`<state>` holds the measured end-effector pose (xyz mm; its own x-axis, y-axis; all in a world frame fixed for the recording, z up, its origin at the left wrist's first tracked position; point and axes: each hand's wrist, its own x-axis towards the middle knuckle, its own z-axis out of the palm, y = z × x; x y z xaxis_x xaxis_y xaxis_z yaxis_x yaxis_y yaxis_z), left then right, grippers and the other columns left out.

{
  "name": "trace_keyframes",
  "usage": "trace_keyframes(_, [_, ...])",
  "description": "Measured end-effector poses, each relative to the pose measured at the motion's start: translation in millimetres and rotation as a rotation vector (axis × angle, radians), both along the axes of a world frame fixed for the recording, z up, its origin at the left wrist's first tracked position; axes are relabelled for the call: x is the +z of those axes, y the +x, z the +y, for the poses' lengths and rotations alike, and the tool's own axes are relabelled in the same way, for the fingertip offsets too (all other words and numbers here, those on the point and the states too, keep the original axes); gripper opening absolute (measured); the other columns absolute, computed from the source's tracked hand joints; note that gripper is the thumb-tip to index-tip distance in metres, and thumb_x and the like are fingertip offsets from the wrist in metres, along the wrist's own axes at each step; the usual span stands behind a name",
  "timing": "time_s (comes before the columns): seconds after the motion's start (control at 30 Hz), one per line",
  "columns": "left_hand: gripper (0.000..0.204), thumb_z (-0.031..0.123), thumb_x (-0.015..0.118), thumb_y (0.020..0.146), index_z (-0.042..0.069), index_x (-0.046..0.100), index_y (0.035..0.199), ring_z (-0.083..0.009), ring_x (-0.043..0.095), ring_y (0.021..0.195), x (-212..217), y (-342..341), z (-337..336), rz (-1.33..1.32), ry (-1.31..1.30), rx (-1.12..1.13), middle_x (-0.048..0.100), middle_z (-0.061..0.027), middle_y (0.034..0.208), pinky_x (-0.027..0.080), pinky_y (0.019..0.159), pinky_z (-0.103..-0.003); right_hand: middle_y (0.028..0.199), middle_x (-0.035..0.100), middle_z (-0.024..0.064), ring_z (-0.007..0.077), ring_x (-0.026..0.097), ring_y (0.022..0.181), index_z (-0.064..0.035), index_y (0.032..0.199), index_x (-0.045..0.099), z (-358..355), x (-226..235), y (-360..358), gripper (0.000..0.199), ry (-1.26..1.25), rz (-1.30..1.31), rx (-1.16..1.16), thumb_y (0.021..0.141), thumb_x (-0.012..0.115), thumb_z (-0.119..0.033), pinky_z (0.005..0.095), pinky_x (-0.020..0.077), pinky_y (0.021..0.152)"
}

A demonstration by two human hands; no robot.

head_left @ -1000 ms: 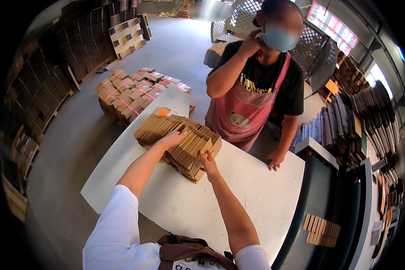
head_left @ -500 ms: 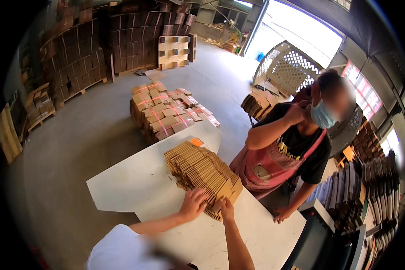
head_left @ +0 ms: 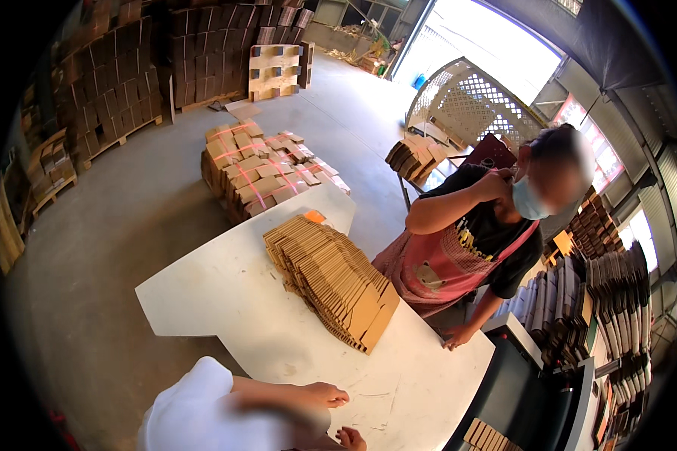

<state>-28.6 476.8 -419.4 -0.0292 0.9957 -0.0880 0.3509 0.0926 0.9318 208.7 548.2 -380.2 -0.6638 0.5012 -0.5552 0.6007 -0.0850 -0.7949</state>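
Observation:
A long leaning row of flat brown cardboard pieces lies across the white table. My left hand rests near the table's front edge, fingers stretched out and holding nothing, well short of the cardboard. Only the fingers of my right hand show at the lower edge of the picture, close below the left hand; nothing is seen in them. An orange tag lies at the far end of the row.
A co-worker in a pink apron stands across the table, one hand on its edge. Bundled cardboard stacks sit on the floor behind. A dark machine adjoins the table on the right, with cardboard racks beyond.
Both my hands have come off the cardboard row and drawn back toward me. The view has swung, so the table and co-worker sit further right and the row looks longer.

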Motion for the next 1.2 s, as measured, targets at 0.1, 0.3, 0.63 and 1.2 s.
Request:
trace_keyframes(0.1, [0.029,0.027,0.05,0.095,0.007,0.057,0.115,-0.0305,0.062,0.092,34,15,2,0.039,0.029,-0.219,0.066,-0.0136,0.098,0.048,0.078,-0.04,0.111,0.063,0.0154,0.0248,0.064,0.099,-0.0014,0.12,0.055,-11,20,20,0.036,-0.083,-0.077,-0.044,0.094,0.053,-0.026,0.0372,0.0513,0.081])
trace_keyframes(0.3, [0.03,0.027,0.054,0.095,0.007,0.061,0.116,-0.0212,0.064,0.098,42,46,5,-0.184,-0.08,-0.441,0.068,-0.0101,0.107,0.048,0.085,-0.033,0.105,0.065,0.0142,0.0219,0.065,0.092,-0.0028,0.116,0.057,-10,52,105,0.034,-0.34,-0.199,-0.128,0.095,0.053,-0.03,0.0352,0.0532,0.078])
trace_keyframes(0.63, [0.024,0.013,0.053,0.094,-0.001,0.062,0.112,-0.0087,0.056,0.086,103,64,2,-0.368,-0.349,-0.281,0.067,-0.0063,0.106,0.046,0.081,-0.024,0.087,0.067,0.0093,0.0172,0.067,0.077,-0.0043,0.101,0.058,-37,75,297,0.031,-0.422,-0.055,-0.642,0.095,0.055,-0.034,0.0299,0.0555,0.07])
trace_keyframes(1.2, [0.031,-0.004,0.062,0.08,0.0,0.063,0.111,-0.0137,0.057,0.097,170,96,14,-0.263,-0.69,-0.621,0.062,-0.007,0.105,0.045,0.088,-0.026,0.092,0.067,-0.0032,0.0078,0.061,0.09,-0.0114,0.095,0.064,-146,105,302,0.038,-0.902,0.229,-0.033,0.086,0.064,-0.048,0.026,0.0479,0.074])
